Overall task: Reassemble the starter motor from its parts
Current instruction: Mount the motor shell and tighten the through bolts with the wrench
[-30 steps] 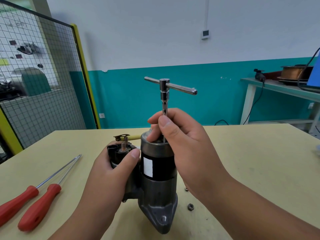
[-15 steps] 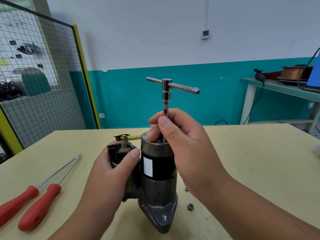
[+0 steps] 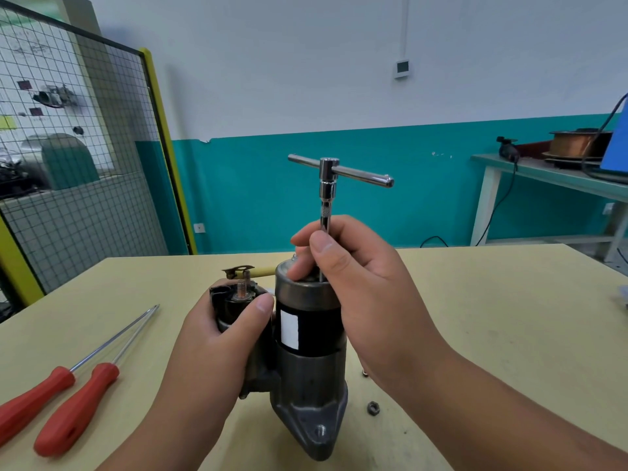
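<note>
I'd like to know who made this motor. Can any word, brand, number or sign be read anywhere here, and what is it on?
No text here can be read.
The white label on the starter motor: no print shows.
The display board behind the mesh fence: lettering too blurred.
The wall unit: screen too small to read.

Count: 1 grey-black metal starter motor (image 3: 309, 334), 1 chrome T-handle wrench (image 3: 329, 185), 2 red-handled steel screwdrivers (image 3: 73, 407), 1 loose dark hex nut (image 3: 373, 407).
</note>
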A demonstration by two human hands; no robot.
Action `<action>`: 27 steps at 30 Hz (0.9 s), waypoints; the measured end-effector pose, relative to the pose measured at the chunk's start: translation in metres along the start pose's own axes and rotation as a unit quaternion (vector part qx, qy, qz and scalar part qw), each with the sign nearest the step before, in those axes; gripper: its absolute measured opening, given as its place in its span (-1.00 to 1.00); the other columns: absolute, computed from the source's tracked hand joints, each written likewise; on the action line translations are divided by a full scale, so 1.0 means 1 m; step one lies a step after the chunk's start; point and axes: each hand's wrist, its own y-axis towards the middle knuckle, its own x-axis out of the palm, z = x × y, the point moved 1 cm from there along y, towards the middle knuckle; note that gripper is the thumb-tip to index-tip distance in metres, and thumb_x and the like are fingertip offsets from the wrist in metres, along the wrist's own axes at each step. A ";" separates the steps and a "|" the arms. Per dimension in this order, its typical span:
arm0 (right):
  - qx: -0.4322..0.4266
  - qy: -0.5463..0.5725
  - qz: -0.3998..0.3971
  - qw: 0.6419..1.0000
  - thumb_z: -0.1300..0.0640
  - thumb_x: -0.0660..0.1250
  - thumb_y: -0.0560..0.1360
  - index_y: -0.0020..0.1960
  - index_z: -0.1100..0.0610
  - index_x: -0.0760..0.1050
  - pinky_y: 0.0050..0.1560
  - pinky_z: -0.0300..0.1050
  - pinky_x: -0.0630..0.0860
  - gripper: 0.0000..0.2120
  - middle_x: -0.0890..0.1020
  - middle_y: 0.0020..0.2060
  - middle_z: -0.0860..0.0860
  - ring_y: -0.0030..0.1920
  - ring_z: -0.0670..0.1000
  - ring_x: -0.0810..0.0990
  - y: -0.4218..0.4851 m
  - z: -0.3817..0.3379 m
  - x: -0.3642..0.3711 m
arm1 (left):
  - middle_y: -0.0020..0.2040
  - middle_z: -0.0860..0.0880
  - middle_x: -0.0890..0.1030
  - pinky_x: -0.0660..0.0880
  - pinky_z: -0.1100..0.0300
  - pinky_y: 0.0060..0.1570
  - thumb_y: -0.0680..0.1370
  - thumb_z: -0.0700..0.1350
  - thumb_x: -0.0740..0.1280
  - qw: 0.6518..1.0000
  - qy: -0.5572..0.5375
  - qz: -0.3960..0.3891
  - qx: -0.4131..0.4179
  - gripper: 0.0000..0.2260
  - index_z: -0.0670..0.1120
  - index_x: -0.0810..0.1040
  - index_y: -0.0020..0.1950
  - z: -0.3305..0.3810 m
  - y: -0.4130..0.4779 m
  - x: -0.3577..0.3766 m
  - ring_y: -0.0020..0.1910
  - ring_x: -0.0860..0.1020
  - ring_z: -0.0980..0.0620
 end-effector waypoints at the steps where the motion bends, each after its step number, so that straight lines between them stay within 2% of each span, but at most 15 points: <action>1: 0.001 -0.002 -0.001 1.000 -0.05 0.25 0.63 0.00 -0.08 0.61 -0.01 -0.43 0.51 -0.83 0.71 -0.21 -0.09 -0.09 -0.16 0.67 0.000 0.000 0.000 | -0.15 0.03 0.76 0.54 0.14 -0.48 0.24 0.40 0.42 1.000 -0.002 -0.001 0.001 -0.59 0.27 0.68 -0.01 0.000 0.000 0.000 -0.19 0.76 -0.11; 4: 0.001 -0.003 -0.002 1.000 -0.05 0.24 0.63 0.00 -0.09 0.61 -0.02 -0.44 0.51 -0.83 0.71 -0.21 -0.09 -0.08 -0.15 0.67 0.000 0.000 0.001 | -0.11 0.03 0.76 0.62 0.04 -0.40 0.24 0.39 0.43 1.000 -0.006 -0.002 0.000 -0.59 0.27 0.68 0.01 0.000 0.001 0.000 -0.12 0.77 -0.12; 7: 0.002 0.000 -0.001 1.000 -0.04 0.25 0.63 0.01 -0.07 0.61 -0.02 -0.43 0.52 -0.83 0.71 -0.22 -0.09 -0.09 -0.16 0.67 0.000 0.000 0.001 | -0.08 0.01 0.77 0.71 -0.20 -0.27 0.25 0.38 0.44 1.000 -0.011 -0.003 0.003 -0.57 0.26 0.68 0.04 -0.002 0.001 -0.001 -0.10 0.77 -0.13; 9: 0.004 -0.002 -0.003 1.000 -0.06 0.25 0.62 0.00 -0.10 0.61 0.01 -0.43 0.51 -0.83 0.71 -0.21 -0.09 -0.08 -0.15 0.68 0.000 0.000 0.001 | -0.06 0.00 0.77 0.72 -0.27 -0.22 0.25 0.36 0.46 1.000 -0.020 -0.004 0.004 -0.56 0.22 0.70 0.05 -0.002 0.001 -0.001 -0.07 0.77 -0.11; 14: 0.002 0.000 -0.001 1.000 -0.05 0.25 0.62 0.00 -0.08 0.61 0.01 -0.42 0.51 -0.83 0.71 -0.21 -0.09 -0.08 -0.14 0.68 0.000 0.000 0.000 | -0.08 0.01 0.77 0.70 -0.17 -0.29 0.24 0.37 0.46 1.000 -0.016 -0.003 0.001 -0.58 0.24 0.69 0.02 -0.003 0.001 -0.001 -0.07 0.76 -0.16; 16: 0.003 -0.003 -0.002 1.000 -0.06 0.24 0.63 0.00 -0.11 0.60 -0.01 -0.44 0.51 -0.83 0.71 -0.21 -0.10 -0.07 -0.14 0.68 0.000 0.000 0.001 | -0.08 0.00 0.76 0.70 -0.24 -0.28 0.25 0.37 0.46 1.000 -0.019 -0.002 0.001 -0.57 0.23 0.69 0.03 -0.003 0.001 -0.001 -0.08 0.76 -0.17; 18: 0.003 -0.007 -0.003 1.000 -0.06 0.24 0.63 0.00 -0.12 0.60 -0.01 -0.45 0.51 -0.84 0.71 -0.21 -0.10 -0.06 -0.14 0.68 0.000 0.000 0.001 | -0.10 -0.01 0.76 0.69 -0.24 -0.37 0.25 0.36 0.47 1.000 -0.024 -0.001 -0.003 -0.59 0.22 0.70 0.01 -0.001 0.000 0.000 -0.14 0.76 -0.17; 20: 0.001 -0.005 0.000 1.000 -0.05 0.25 0.63 0.00 -0.10 0.61 -0.02 -0.43 0.52 -0.83 0.71 -0.21 -0.09 -0.07 -0.15 0.67 0.000 0.000 0.001 | -0.15 -0.01 0.75 0.58 -0.01 -0.52 0.25 0.37 0.45 1.000 -0.011 0.000 0.000 -0.60 0.23 0.69 0.00 0.000 0.000 0.000 -0.18 0.75 -0.20; 22: 0.001 0.001 0.002 1.000 -0.03 0.26 0.63 0.00 -0.06 0.62 -0.02 -0.42 0.52 -0.83 0.71 -0.22 -0.09 -0.10 -0.16 0.67 0.000 0.000 0.000 | -0.16 0.03 0.75 0.49 0.13 -0.53 0.25 0.40 0.42 1.000 0.001 0.000 0.003 -0.58 0.25 0.68 0.01 -0.002 0.000 -0.001 -0.16 0.74 -0.19; 23: 0.001 0.001 0.001 1.000 -0.03 0.26 0.63 0.01 -0.06 0.61 -0.02 -0.43 0.52 -0.83 0.71 -0.22 -0.09 -0.10 -0.17 0.67 -0.001 0.000 0.001 | -0.14 0.04 0.75 0.51 0.10 -0.48 0.25 0.40 0.42 1.000 0.002 -0.001 0.004 -0.58 0.26 0.68 0.02 -0.002 0.001 -0.001 -0.12 0.74 -0.17; 26: 0.003 -0.001 -0.001 1.000 -0.05 0.25 0.63 0.00 -0.08 0.61 -0.03 -0.45 0.51 -0.83 0.71 -0.22 -0.09 -0.08 -0.15 0.68 -0.001 -0.001 0.001 | -0.08 0.04 0.76 0.66 -0.13 -0.28 0.26 0.39 0.43 1.000 -0.005 -0.003 0.008 -0.57 0.24 0.69 0.04 -0.002 0.002 -0.001 -0.04 0.75 -0.15; 27: 0.002 -0.001 0.000 1.000 -0.04 0.25 0.63 0.00 -0.07 0.61 -0.04 -0.44 0.51 -0.83 0.71 -0.22 -0.09 -0.08 -0.15 0.68 -0.001 -0.001 0.001 | -0.09 0.03 0.76 0.68 -0.13 -0.27 0.26 0.39 0.43 1.000 -0.005 -0.002 0.009 -0.58 0.24 0.69 0.03 -0.003 0.002 -0.001 -0.05 0.75 -0.13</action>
